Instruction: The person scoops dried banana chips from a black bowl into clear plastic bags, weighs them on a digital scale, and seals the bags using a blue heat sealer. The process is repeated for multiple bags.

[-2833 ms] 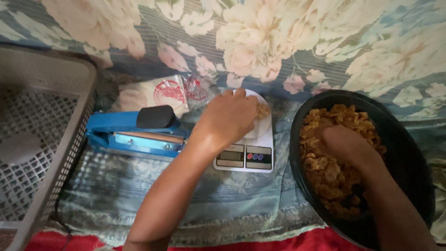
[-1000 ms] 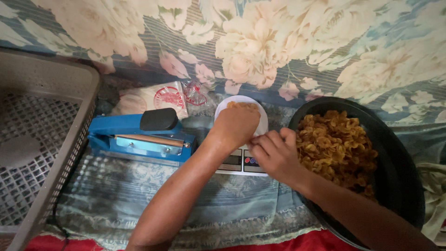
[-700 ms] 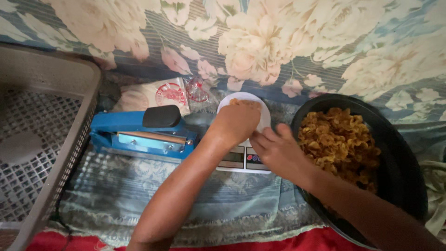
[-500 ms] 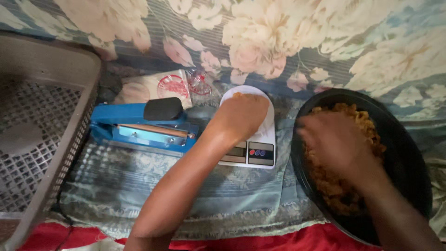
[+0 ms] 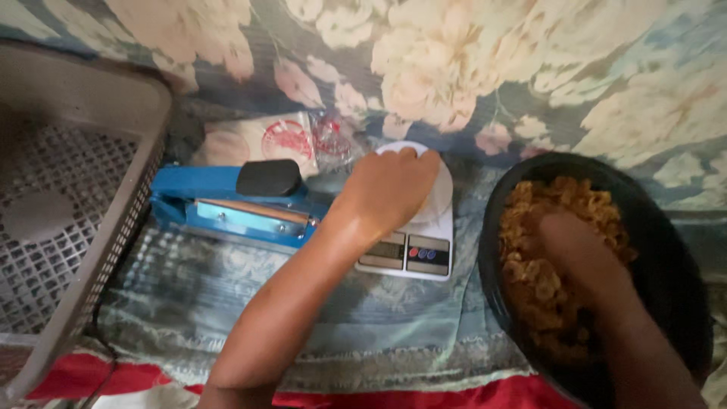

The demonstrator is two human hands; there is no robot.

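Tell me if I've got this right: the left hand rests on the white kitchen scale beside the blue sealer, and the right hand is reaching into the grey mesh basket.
Not quite. In the head view the right hand is in the black bowl of golden snacks, not the grey mesh basket. The left hand does rest on the white kitchen scale beside the blue sealer.

Open cloth (image 5: 303,326) before scale (image 5: 413,242); sealer (image 5: 235,204) blocks left, bowl (image 5: 681,250) right.

Head camera, looking steeply down, close.
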